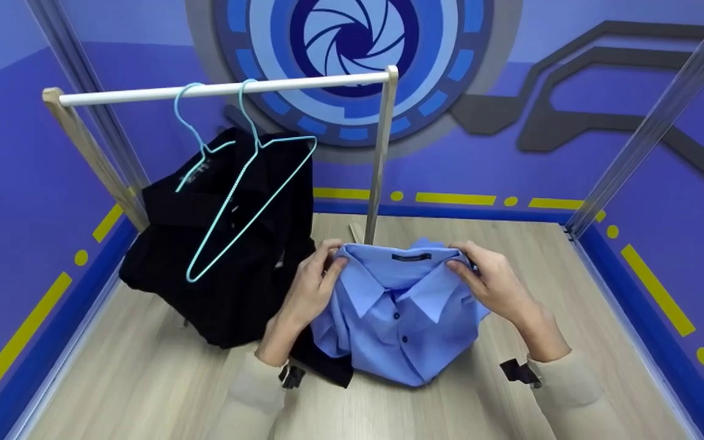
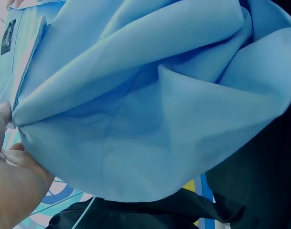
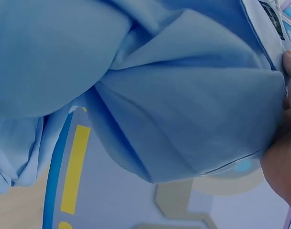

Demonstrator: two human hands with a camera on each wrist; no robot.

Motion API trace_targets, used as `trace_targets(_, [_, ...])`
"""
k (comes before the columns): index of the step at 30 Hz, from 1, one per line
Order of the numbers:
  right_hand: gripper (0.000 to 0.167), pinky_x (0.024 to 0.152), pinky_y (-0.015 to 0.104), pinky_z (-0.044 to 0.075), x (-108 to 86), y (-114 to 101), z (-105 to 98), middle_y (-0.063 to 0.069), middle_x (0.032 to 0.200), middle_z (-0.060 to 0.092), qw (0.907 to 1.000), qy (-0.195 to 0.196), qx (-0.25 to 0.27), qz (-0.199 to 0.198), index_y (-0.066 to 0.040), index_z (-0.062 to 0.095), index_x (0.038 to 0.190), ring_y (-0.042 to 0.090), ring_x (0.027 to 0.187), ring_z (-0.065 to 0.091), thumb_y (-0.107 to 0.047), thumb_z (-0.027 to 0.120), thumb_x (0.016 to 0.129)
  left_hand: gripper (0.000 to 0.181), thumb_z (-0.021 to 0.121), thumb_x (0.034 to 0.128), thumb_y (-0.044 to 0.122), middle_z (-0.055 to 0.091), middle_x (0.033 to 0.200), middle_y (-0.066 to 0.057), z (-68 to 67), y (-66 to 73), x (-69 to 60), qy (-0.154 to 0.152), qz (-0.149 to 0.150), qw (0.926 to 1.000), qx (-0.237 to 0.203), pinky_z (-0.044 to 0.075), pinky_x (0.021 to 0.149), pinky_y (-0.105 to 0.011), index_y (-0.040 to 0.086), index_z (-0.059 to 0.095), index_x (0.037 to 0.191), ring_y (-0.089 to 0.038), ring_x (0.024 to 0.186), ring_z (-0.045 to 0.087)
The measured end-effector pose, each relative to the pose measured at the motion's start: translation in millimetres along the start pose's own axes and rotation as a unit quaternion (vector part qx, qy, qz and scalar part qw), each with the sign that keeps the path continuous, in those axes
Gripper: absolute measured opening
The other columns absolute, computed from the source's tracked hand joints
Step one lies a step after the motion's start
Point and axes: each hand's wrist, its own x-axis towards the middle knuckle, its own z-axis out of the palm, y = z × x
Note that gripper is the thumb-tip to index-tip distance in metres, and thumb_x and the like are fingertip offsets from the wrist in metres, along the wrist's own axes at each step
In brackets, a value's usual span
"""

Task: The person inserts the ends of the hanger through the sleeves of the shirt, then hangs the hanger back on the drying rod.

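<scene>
Beside a small clothes rack with a white rail and pale wooden posts [image 1: 327, 82], a person is holding up a light-blue collared shirt with dark buttons [image 1: 370, 336]. The left hand [image 1: 312, 284] is pinching one side of the neckline between thumb and fingers, while the right hand [image 1: 495, 281] is grasping the opposite side, the collar spreading between the two. A small black label [image 1: 412, 257] is showing inside the back of the neck. Lower down, the shirt's body is bunching into loose folds above a pale wood-grain floor [image 1: 480, 403]; whether any of it is touching down, the views are not making clear. On the rail, a turquoise wire hanger [image 1: 205, 148] is bearing a black fabric garment [image 1: 236, 305], and a second turquoise wire hanger [image 1: 258, 146] is hanging bare in front. Judging by this scene, the work is standing partway: the black garment is already hanging, while the shirt's share is apparently remaining undone, with no hanger supporting it.
</scene>
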Motion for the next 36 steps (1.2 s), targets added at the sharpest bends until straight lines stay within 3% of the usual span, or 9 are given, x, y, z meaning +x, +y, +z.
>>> trace_targets(5, [0.031,0.061,0.026,0.043,1.9,-1,-2,-0.002,0.082,0.058,0.9996,-0.006,-0.026,-0.002,-0.002,0.063,0.12,0.008,0.068,0.053,0.005,0.072,0.091,0.018,0.06,0.104,0.009,0.06,0.088,0.0,-1.5,0.4,1.7,-0.003,0.005,1.0,0.003,0.045,0.065,-0.03,0.01,0.058,0.122,-0.015,0.074,0.054])
trace_targets(9, [0.037,0.058,0.022,0.037,4.1,-2,-5,-0.007,0.077,0.049,0.9997,-0.022,-0.007,-0.003,-0.003,0.063,0.124,0.008,0.061,0.045,0.006,0.073,0.09,0.017,0.06,0.1041,0.008,0.059,0.085,-0.002,-3.9,1.4,4.1,0.005,0.005,0.9999,0.008,0.044,0.063,-0.03,0.008,0.059,0.121,-0.016,0.072,0.053])
trace_targets(14, [0.044,0.066,0.022,0.041,4.6,-4,-7,-0.002,0.096,0.064,0.9987,-0.041,0.029,-0.01,-0.003,0.063,0.132,0.012,0.074,0.055,0.006,0.072,0.09,0.018,0.061,0.1033,0.007,0.059,0.085,-0.002,-9.8,4.7,9.5,0.024,0.013,0.9995,0.015,0.042,0.062,-0.029,0.008,0.059,0.121,-0.016,0.069,0.051])
trace_targets(18, [0.035,0.068,0.024,0.042,5.3,-4,-7,0.003,0.101,0.066,0.9991,-0.028,0.031,-0.01,-0.002,0.066,0.122,0.013,0.08,0.056,0.009,0.072,0.089,0.02,0.064,0.1016,0.007,0.06,0.085,-0.001,-12.3,6.3,12.9,0.029,0.017,0.9994,0.008,0.043,0.06,-0.028,0.008,0.061,0.122,-0.016,0.067,0.052])
trace_targets(22, [0.022,0.064,0.022,0.038,7.1,-5,-6,0.001,0.089,0.056,0.9997,-0.006,0.023,0.005,-0.003,0.064,0.11,0.011,0.073,0.049,0.011,0.068,0.092,0.021,0.064,0.1023,0.011,0.063,0.088,-0.002,-10.5,2.9,10.4,0.002,-0.008,1.0,0.0,0.046,0.062,-0.028,0.007,0.063,0.122,-0.017,0.069,0.055])
trace_targets(26, [0.011,0.063,0.022,0.037,7.7,-4,-4,0.001,0.084,0.051,0.9995,0.017,0.015,0.022,0.0,0.062,0.104,0.011,0.071,0.047,0.008,0.064,0.096,0.02,0.063,0.1042,0.016,0.065,0.093,-0.001,-8.2,-2.2,4.4,-0.037,-0.048,0.9981,-0.007,0.05,0.068,-0.03,0.005,0.064,0.121,-0.016,0.077,0.06])
trace_targets(29, [0.004,0.062,0.023,0.037,7.0,-2,-4,0.001,0.083,0.05,0.9988,0.031,0.011,0.036,0.001,0.061,0.102,0.011,0.07,0.047,0.005,0.061,0.099,0.021,0.062,0.1045,0.018,0.065,0.095,-0.002,-7.8,-6.7,-0.3,-0.055,-0.062,0.9965,-0.01,0.053,0.073,-0.035,0.003,0.064,0.12,-0.016,0.083,0.062])
trace_targets(32, [0.007,0.06,0.024,0.036,5.9,0,-5,0.001,0.081,0.049,0.9982,0.042,0.008,0.042,0.001,0.06,0.1,0.011,0.069,0.045,0.007,0.062,0.098,0.022,0.065,0.103,0.017,0.066,0.102,-0.005,-10.0,-11.0,-6.3,-0.066,-0.07,0.9954,-0.005,0.054,0.08,-0.04,0.002,0.065,0.119,-0.019,0.091,0.064])
trace_targets(36, [0.012,0.059,0.024,0.035,5.5,2,-6,0.001,0.08,0.049,0.9977,0.051,0.004,0.044,0.0,0.059,0.098,0.011,0.069,0.045,0.011,0.063,0.094,0.028,0.071,0.0986,0.016,0.064,0.112,-0.011,-16.9,-18.1,-18.3,-0.074,-0.087,0.9927,0.037,0.051,0.092,-0.044,0.001,0.065,0.121,-0.026,0.104,0.063])
